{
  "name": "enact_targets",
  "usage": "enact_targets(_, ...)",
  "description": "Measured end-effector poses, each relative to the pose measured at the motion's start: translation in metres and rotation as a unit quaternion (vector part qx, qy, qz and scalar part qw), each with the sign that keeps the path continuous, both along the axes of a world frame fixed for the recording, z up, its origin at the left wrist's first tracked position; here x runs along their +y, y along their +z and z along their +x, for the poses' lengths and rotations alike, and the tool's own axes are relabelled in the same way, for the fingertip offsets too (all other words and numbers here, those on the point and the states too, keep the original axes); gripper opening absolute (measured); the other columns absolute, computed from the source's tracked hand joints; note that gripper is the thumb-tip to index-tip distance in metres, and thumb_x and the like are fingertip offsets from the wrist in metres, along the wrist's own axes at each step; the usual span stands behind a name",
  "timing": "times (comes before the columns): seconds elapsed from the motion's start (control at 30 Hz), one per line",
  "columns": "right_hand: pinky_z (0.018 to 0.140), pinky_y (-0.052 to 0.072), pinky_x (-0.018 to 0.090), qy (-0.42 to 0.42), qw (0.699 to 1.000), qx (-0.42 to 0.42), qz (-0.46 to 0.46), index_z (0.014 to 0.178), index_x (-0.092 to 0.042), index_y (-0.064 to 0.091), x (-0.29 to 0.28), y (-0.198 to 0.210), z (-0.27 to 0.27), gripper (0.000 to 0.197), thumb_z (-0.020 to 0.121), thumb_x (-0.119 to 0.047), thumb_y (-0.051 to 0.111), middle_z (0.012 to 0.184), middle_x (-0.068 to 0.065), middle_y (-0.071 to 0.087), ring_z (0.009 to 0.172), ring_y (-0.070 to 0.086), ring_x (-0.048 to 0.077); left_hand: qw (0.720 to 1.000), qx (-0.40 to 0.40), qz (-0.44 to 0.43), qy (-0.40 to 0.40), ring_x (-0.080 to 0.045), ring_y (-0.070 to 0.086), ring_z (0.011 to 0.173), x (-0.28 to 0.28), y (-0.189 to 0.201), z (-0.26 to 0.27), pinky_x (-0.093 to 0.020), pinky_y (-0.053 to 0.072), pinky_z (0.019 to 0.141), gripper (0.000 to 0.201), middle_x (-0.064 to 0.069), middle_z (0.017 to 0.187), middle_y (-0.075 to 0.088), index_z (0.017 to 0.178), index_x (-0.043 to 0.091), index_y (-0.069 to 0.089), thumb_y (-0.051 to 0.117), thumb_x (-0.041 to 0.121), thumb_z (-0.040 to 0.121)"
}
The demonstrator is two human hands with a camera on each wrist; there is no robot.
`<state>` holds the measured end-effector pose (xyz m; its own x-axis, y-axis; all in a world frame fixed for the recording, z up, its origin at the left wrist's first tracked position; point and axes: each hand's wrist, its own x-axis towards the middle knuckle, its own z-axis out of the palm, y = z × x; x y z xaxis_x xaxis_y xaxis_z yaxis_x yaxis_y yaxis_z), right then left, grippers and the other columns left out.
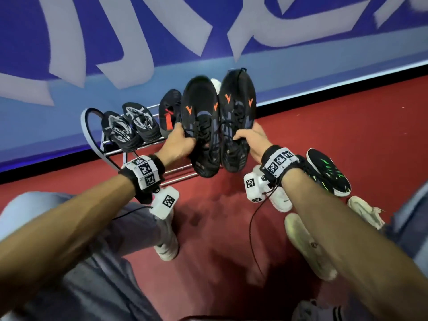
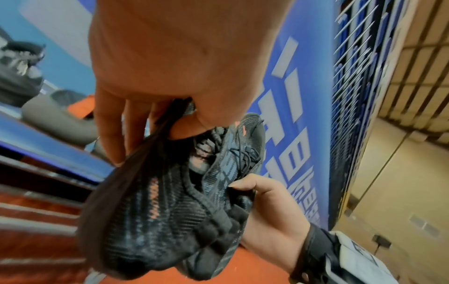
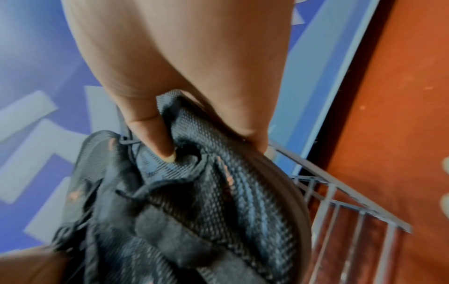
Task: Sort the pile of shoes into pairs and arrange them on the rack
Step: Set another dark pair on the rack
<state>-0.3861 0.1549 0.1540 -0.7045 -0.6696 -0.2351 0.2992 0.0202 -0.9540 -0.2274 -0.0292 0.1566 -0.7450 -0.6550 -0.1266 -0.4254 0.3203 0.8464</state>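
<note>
Black knit shoes with orange chevrons hang side by side, touching, above the rack (image 1: 148, 144): left hand (image 1: 178, 144) grips the left shoe (image 1: 201, 126) at its collar, right hand (image 1: 252, 142) grips the right shoe (image 1: 236, 121). A black-white pair (image 1: 132, 126) fills the rack's left end; its lower bars lie bare. Green-striped shoe (image 1: 328, 172) and white shoes (image 1: 308, 246) lie on red floor (image 1: 220, 228).
</note>
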Motion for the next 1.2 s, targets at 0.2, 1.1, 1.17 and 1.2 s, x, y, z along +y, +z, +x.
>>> enact_targets(0.2, 0.094, 0.054, 0.047, 0.007, 0.992, 0.115, 0.054, 0.110, -0.018, 0.044, -0.039, 0.077, 0.015, 0.063, 0.054, -0.010, 0.072, 0.113, 0.012, 0.064, 0.105, 0.064, 0.029, 0.994, 0.092, -0.012, 0.059, -0.021, 0.075, 0.091, -0.012, 0.069, 0.014, -0.048, 0.062, 0.083, 0.029, 0.003, 0.091, 0.078, 0.102, 0.018, 0.071, 0.072, 0.033, 0.077)
enact_targets(1.1, 0.093, 0.055, 0.049, 0.118, 0.965, 0.236, 0.002, 0.108, -0.033, 0.067, -0.148, 0.080, 0.090, 0.033, 0.078, -0.046, 0.069, 0.100, -0.005, 0.075, 0.096, 0.072, 0.019, 0.951, 0.191, 0.169, 0.176, -0.019, 0.044, 0.059, -0.017, 0.099, 0.073, -0.031, 0.041, 0.053, 0.026, -0.007, 0.072, 0.043, 0.101, 0.010, 0.041, 0.050, 0.023, 0.080)
enact_targets(1.17, 0.092, 0.055, 0.051, 0.119, 0.967, 0.225, 0.002, 0.104, -0.033, 0.067, -0.158, 0.076, 0.097, 0.036, 0.073, -0.051, 0.067, 0.097, -0.001, 0.075, 0.096, 0.071, 0.024, 0.952, 0.188, 0.160, 0.182, -0.016, 0.042, 0.056, -0.024, 0.102, 0.083, -0.030, 0.038, 0.053, 0.041, -0.006, 0.072, 0.043, 0.104, 0.007, 0.046, 0.059, 0.037, 0.080)
enact_targets(1.2, 0.092, 0.055, 0.052, 0.114, 0.970, 0.216, -0.002, 0.102, -0.033, 0.067, -0.161, 0.075, 0.101, 0.036, 0.072, -0.052, 0.067, 0.096, 0.000, 0.075, 0.097, 0.071, 0.026, 0.953, 0.188, 0.145, 0.186, -0.013, 0.042, 0.059, -0.027, 0.103, 0.088, -0.030, 0.037, 0.055, 0.043, -0.004, 0.076, 0.043, 0.102, 0.011, 0.044, 0.065, 0.043, 0.081)
